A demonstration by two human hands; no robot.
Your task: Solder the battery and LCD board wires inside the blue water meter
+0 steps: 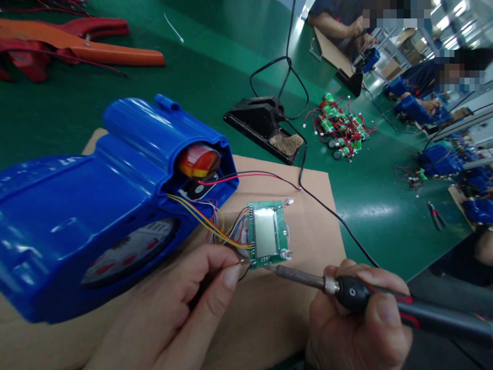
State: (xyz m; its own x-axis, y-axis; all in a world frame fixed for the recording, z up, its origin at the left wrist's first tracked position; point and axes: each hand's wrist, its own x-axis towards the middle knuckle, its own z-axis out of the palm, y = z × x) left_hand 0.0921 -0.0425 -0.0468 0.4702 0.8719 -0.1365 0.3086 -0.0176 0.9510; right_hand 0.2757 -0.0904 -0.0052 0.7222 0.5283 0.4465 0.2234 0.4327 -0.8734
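Observation:
My left hand (181,308) pinches a thin wire (235,263) between thumb and forefinger, its bare end held at the lower edge of a small green circuit board (267,234) with a grey display. My right hand (358,321) grips a black and red soldering iron (346,290); its metal tip touches the board's lower edge, right beside the wire end. The board lies on a brown cardboard sheet (308,216). Yellow, red and black wires run from it into a large blue plastic housing (96,205) lying at the left.
A black soldering iron stand (265,126) with a brown sponge sits behind the cardboard on the green table (215,56). Green battery cells (341,128) with red leads lie to the right. Orange pliers (88,49) rest far left. Other people work at the far right.

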